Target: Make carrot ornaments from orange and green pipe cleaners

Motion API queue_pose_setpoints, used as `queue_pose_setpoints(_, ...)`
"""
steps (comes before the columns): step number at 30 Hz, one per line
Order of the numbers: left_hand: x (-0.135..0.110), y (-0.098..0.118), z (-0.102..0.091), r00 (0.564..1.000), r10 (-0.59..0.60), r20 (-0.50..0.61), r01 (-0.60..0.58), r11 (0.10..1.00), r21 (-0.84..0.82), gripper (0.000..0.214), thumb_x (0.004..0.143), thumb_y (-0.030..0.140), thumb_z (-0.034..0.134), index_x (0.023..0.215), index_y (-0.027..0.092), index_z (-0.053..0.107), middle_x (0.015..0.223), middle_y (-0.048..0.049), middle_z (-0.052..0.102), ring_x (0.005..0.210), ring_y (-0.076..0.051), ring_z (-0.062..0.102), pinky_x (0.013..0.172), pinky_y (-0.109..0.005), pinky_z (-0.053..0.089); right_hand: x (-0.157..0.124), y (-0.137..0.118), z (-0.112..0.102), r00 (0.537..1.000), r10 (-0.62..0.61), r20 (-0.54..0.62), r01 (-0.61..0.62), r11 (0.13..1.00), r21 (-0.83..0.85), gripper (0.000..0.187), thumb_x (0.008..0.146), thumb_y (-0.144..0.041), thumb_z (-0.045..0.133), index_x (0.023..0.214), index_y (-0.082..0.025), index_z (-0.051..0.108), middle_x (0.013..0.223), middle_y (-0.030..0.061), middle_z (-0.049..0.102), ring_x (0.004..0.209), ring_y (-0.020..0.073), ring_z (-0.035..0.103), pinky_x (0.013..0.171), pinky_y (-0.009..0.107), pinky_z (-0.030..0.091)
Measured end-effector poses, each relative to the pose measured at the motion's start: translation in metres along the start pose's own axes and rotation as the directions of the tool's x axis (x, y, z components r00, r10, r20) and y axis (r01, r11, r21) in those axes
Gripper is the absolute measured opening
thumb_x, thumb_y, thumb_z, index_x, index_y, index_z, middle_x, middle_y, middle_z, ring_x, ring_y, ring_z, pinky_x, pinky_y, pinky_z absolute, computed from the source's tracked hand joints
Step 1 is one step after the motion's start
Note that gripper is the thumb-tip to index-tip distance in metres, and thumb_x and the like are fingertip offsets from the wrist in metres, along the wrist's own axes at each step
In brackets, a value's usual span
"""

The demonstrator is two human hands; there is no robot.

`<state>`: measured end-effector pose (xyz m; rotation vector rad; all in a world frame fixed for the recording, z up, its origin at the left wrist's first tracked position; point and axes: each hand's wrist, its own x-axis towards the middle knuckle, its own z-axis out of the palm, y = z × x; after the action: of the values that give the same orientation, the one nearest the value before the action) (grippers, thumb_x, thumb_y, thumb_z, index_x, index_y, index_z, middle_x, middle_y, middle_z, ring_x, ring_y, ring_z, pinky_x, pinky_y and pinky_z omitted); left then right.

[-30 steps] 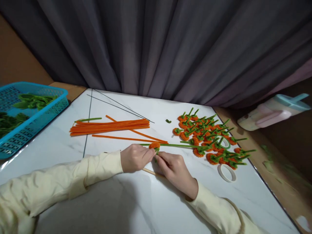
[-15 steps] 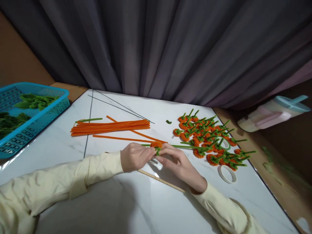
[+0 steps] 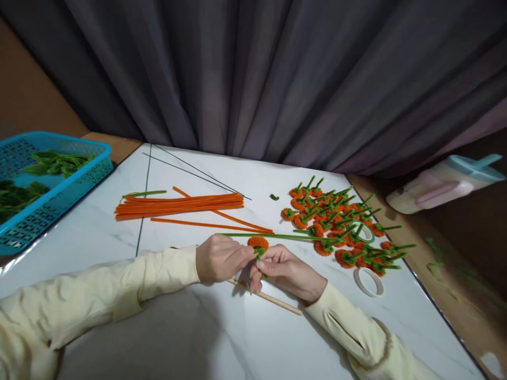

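Note:
Between my hands is a small orange pipe-cleaner pumpkin with green leaves and a stem at its lower side. My left hand pinches it from the left, thumb and fingertips at the green part. From the right, my right hand closes its thumb and finger on the green stem. Beneath the hands a thin wooden stick lies on the table, partly covered by my fingers. Just beyond them stretches a green pipe cleaner.
Orange pipe cleaners lie bundled at centre left. Many finished pumpkins cluster at right, beside a white tape roll. A blue basket holds green pieces at far left. A tumbler stands at far right, and thin dark wires lie behind.
The pumpkin has shifted slightly right and nearer to me. My right hand has drawn down and curled its fingers around the stem; my left hand has barely moved.

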<state>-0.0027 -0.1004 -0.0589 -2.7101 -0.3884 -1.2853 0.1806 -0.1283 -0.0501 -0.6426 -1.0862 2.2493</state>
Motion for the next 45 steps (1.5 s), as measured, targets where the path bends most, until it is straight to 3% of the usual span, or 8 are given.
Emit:
queue_pose_setpoints(14,-0.001,-0.002,0.001,0.988,0.147,0.041,-0.151,0.984,0.1,0.011,0.084,0.009,0.04,0.082,0.011,0.051,0.05,0.0016,0.051,0.042,-0.011,0.046,0.04,-0.025,0.037,-0.005,-0.007,0.014,0.953,-0.091,-0.29,-0.049,0.896,-0.441,0.031,0.079,-0.035,0.06,0.063,-0.009,0.067,0.057,0.0075,0.063,0.044,0.012,0.054,0.043,0.021,0.039)
queue_pose_setpoints(21,-0.001,-0.001,0.004,0.992,0.117,0.056,-0.126,0.97,0.21,0.008,0.083,0.01,0.047,0.077,0.011,0.052,0.052,0.002,0.051,0.045,-0.011,0.049,0.041,-0.025,0.039,-0.009,0.016,0.015,0.759,-0.645,0.091,0.005,-0.133,-0.991,0.028,0.091,-0.018,0.036,0.079,-0.012,0.06,0.052,0.0004,0.049,0.045,0.0091,0.04,0.045,0.023,0.03)
queue_pose_setpoints(25,0.001,0.001,0.006,0.992,0.107,0.068,-0.12,0.964,0.236,0.014,0.083,0.01,0.049,0.069,0.012,0.051,0.049,0.0026,0.048,0.044,-0.011,0.046,0.04,-0.026,0.036,-0.006,0.026,0.009,0.687,-0.662,0.298,-0.036,-0.441,-0.897,0.026,0.089,-0.009,0.033,0.093,-0.007,0.059,0.054,0.0025,0.05,0.048,0.0122,0.043,0.044,0.026,0.029)
queue_pose_setpoints(28,0.002,0.002,0.005,0.993,0.088,0.082,-0.104,0.971,0.217,0.021,0.082,0.009,0.049,0.062,0.015,0.049,0.047,0.0033,0.046,0.042,-0.011,0.044,0.039,-0.027,0.031,-0.004,0.022,0.011,0.729,-0.667,0.153,-0.013,-0.237,-0.971,0.028,0.088,-0.014,0.036,0.074,-0.011,0.06,0.053,0.0028,0.05,0.046,0.0109,0.041,0.045,0.025,0.03)
queue_pose_setpoints(32,0.005,-0.006,-0.004,0.973,-0.215,0.081,0.225,0.963,-0.146,0.028,0.085,0.013,0.042,0.057,0.016,0.044,0.044,0.005,0.041,0.038,-0.008,0.038,0.039,-0.023,0.03,-0.004,0.006,0.012,0.874,-0.392,-0.286,0.03,0.632,-0.774,0.033,0.085,-0.03,0.05,0.057,-0.014,0.057,0.044,-0.0012,0.049,0.037,0.0068,0.039,0.039,0.021,0.031)
queue_pose_setpoints(34,0.008,-0.014,-0.009,0.87,-0.451,0.2,0.491,0.755,-0.435,0.028,0.09,0.02,0.037,0.064,0.015,0.047,0.048,0.0043,0.045,0.039,-0.006,0.04,0.039,-0.02,0.033,-0.004,-0.001,0.009,0.939,-0.167,-0.299,0.021,0.9,-0.435,0.028,0.078,-0.033,0.06,0.061,-0.012,0.061,0.045,0.0001,0.055,0.031,0.0059,0.038,0.033,0.02,0.028)
queue_pose_setpoints(38,0.014,-0.028,-0.012,0.683,-0.367,0.631,0.708,0.122,-0.696,0.025,0.093,0.028,0.033,0.087,0.012,0.051,0.075,-0.007,0.062,0.053,-0.01,0.058,0.04,-0.019,0.044,-0.004,-0.007,-0.001,0.989,0.017,-0.144,-0.028,0.997,-0.076,0.016,0.069,-0.024,0.068,0.065,-0.008,0.067,0.043,0.0021,0.058,0.024,0.0054,0.038,0.028,0.018,0.023)
queue_pose_setpoints(45,0.011,-0.02,-0.01,0.629,-0.057,0.776,0.745,-0.244,-0.621,0.025,0.088,0.036,0.048,0.103,0.015,0.045,0.081,-0.0067,0.065,0.061,-0.013,0.064,0.046,-0.021,0.05,-0.003,-0.004,-0.007,0.995,0.082,-0.053,-0.082,0.997,0.008,0.014,0.067,-0.021,0.067,0.069,-0.006,0.069,0.055,0.0071,0.065,0.027,0.0084,0.047,0.025,0.016,0.029)
